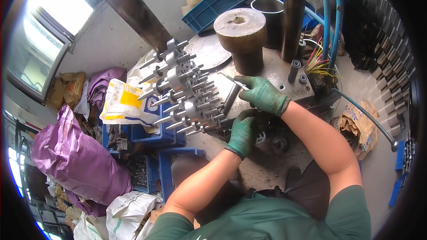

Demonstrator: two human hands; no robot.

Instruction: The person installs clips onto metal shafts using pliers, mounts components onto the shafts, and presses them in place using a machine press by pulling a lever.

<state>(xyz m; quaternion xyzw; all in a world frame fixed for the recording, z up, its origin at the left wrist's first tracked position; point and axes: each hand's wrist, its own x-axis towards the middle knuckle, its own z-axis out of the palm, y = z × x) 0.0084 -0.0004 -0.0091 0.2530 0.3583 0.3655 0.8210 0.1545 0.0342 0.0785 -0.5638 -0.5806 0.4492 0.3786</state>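
Note:
My right hand (263,95), in a green work glove, is closed on a thin silver tool (239,84) with a slender bent tip pointing left over the metal table. My left hand (243,133), gloved the same way, is lower, by the table's near edge. Its fingers curl out of sight, so I cannot tell what they hold. A dark bar (231,99) lies on the metal table (278,82), left of my right hand. Left of both hands is a cluster of grey metal parts (190,110) with rings and many protruding pins.
A thick round metal post (240,29) stands behind my hands, beside a dark bucket (269,6) and a steel column (293,18). Loose coloured wires (316,64) and blue hoses (327,13) are at the right. Blue crates (155,135) and a purple sack (78,155) sit at left.

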